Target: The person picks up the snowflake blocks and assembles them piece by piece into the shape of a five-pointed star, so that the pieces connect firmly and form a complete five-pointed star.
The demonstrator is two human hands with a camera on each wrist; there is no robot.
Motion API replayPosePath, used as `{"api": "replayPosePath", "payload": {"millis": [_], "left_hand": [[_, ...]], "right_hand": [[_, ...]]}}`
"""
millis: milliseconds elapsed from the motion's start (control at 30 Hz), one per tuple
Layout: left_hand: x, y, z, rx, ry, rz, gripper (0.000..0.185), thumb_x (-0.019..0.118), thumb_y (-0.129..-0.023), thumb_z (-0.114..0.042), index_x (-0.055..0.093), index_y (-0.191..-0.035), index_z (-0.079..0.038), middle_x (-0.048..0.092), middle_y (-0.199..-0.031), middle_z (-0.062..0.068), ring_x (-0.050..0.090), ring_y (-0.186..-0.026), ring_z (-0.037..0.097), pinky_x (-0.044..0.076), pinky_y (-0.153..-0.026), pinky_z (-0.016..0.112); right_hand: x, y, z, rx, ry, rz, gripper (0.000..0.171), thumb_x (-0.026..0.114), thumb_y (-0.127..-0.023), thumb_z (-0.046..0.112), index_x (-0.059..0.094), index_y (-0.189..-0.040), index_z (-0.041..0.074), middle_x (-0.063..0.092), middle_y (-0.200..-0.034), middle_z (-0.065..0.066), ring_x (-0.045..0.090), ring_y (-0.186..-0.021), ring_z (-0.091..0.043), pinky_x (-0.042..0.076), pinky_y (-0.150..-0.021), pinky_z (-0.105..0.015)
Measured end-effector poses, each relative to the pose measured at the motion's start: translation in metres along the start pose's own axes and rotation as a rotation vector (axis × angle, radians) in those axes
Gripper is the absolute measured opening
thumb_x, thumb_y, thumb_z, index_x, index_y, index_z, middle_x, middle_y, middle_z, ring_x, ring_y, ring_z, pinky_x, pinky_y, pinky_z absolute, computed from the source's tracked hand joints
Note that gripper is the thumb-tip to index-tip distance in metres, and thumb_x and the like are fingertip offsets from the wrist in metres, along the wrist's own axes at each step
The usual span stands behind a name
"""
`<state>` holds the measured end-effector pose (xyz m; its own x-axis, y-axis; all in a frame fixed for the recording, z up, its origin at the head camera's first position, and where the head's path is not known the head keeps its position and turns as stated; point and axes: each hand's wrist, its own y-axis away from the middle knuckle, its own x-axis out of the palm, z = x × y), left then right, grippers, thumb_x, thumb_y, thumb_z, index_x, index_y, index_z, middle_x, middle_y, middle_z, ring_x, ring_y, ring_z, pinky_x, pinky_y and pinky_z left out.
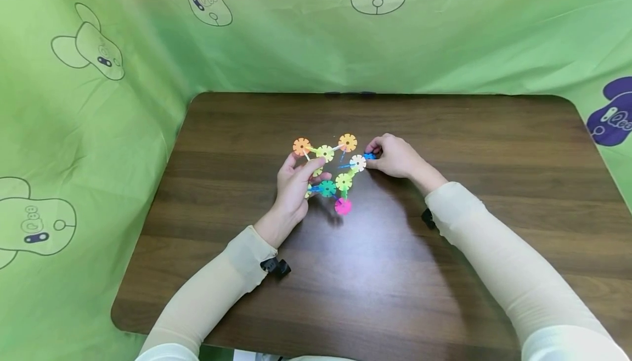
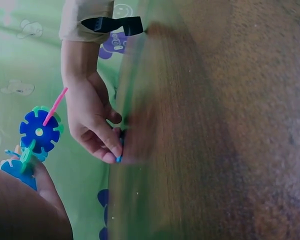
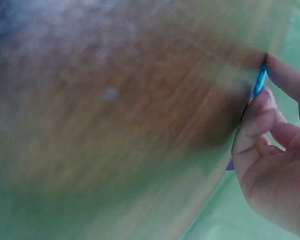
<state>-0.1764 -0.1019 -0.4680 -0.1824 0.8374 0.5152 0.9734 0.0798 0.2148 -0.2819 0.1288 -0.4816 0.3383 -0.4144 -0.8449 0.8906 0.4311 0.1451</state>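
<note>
My left hand (image 1: pixel 292 186) holds a structure of notched snowflake building discs, with the thumb over its upper part. Two orange discs (image 1: pixel 348 142) top it, and yellow-green discs (image 1: pixel 343 181), a teal disc (image 1: pixel 327 188), a white disc (image 1: pixel 357 163) and a magenta disc (image 1: pixel 343 206) follow around an open loop. Close beside the white disc, my right hand (image 1: pixel 395 157) pinches a blue snowflake disc (image 1: pixel 369 156) between thumb and fingers. That disc appears edge-on in the right wrist view as a thin blue piece (image 3: pixel 260 80). The left palm hides part of the structure.
Both hands are over a brown wood-grain table (image 1: pixel 222 130) with rounded corners. A green printed cloth (image 1: pixel 296 48) hangs behind it and along its sides. Each wrist wears a black strap-like device (image 1: pixel 275 266).
</note>
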Motion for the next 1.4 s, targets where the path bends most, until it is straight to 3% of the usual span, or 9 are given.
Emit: {"api": "replayPosePath", "payload": {"millis": [167,333,600,733,900,1067,1233,1400], "left_hand": [[0.002,0.000,0.001,-0.007,-0.007,0.014,0.041,0.075,-0.079,-0.009,0.051,-0.112,-0.003,0.065,-0.082,0.002,0.067,-0.058,0.018,0.053,-0.065,0.029],[0.004,0.001,0.001,-0.052,-0.034,0.063,0.029,0.073,-0.081,-0.014,0.057,-0.106,-0.018,0.065,-0.090,0.003,0.068,-0.063,0.019,0.045,-0.057,0.027],[0.005,0.003,0.001,-0.080,-0.047,0.119,0.027,0.068,-0.087,-0.035,0.056,-0.103,-0.019,0.061,-0.101,0.000,0.068,-0.065,0.020,0.043,-0.049,0.026],[0.006,0.005,0.000,-0.084,-0.050,0.120,0.030,0.067,-0.087,-0.039,0.056,-0.105,-0.018,0.062,-0.103,0.002,0.069,-0.066,0.019,0.047,-0.052,0.028],[0.008,0.006,0.000,-0.045,-0.066,0.132,0.030,0.067,-0.088,-0.037,0.057,-0.109,-0.018,0.062,-0.109,0.003,0.069,-0.067,0.021,0.047,-0.056,0.028],[0.012,0.009,0.000,-0.006,-0.071,0.132,0.031,0.065,-0.090,-0.034,0.058,-0.116,-0.019,0.061,-0.112,0.003,0.068,-0.066,0.021,0.047,-0.057,0.029],[0.019,0.010,0.003,0.037,-0.042,0.136,0.027,0.065,-0.090,-0.030,0.057,-0.111,-0.015,0.060,-0.104,0.004,0.067,-0.063,0.022,0.051,-0.074,0.034],[0.024,0.012,0.007,0.032,-0.035,0.148,0.024,0.065,-0.091,-0.029,0.056,-0.108,-0.014,0.061,-0.101,0.004,0.068,-0.064,0.021,0.052,-0.072,0.034]], "right_hand": [[0.000,0.003,-0.001,0.038,-0.050,0.009,0.026,0.074,-0.082,0.022,0.062,-0.101,0.008,0.062,-0.095,-0.009,0.057,-0.088,-0.024,0.044,-0.081,-0.040],[0.001,0.010,-0.005,0.055,-0.138,-0.002,0.023,0.069,-0.086,0.019,0.063,-0.105,0.008,0.064,-0.095,-0.009,0.060,-0.088,-0.022,0.047,-0.081,-0.039],[-0.006,0.037,0.002,0.099,-0.296,-0.123,0.022,0.065,-0.090,0.024,0.066,-0.107,0.010,0.066,-0.092,-0.007,0.065,-0.079,-0.021,0.051,-0.074,-0.035],[-0.017,0.055,0.013,0.105,-0.466,-0.201,0.023,0.068,-0.089,0.023,0.065,-0.106,0.007,0.067,-0.090,-0.011,0.068,-0.078,-0.027,0.056,-0.071,-0.035],[-0.025,0.078,0.031,0.106,-0.666,-0.272,0.027,0.071,-0.087,0.021,0.065,-0.104,0.001,0.069,-0.089,-0.012,0.069,-0.076,-0.022,0.057,-0.069,-0.034],[-0.023,0.096,0.052,0.115,-0.779,-0.241,0.029,0.073,-0.085,0.018,0.065,-0.105,-0.002,0.071,-0.089,-0.015,0.069,-0.075,-0.022,0.057,-0.070,-0.036],[-0.014,0.100,0.065,0.110,-0.833,-0.201,0.033,0.075,-0.083,0.018,0.063,-0.106,-0.003,0.070,-0.088,-0.015,0.070,-0.076,-0.024,0.056,-0.072,-0.040],[-0.008,0.099,0.071,0.112,-0.857,-0.234,0.034,0.075,-0.083,0.018,0.063,-0.109,-0.001,0.071,-0.087,-0.013,0.070,-0.078,-0.029,0.056,-0.071,-0.038]]}}
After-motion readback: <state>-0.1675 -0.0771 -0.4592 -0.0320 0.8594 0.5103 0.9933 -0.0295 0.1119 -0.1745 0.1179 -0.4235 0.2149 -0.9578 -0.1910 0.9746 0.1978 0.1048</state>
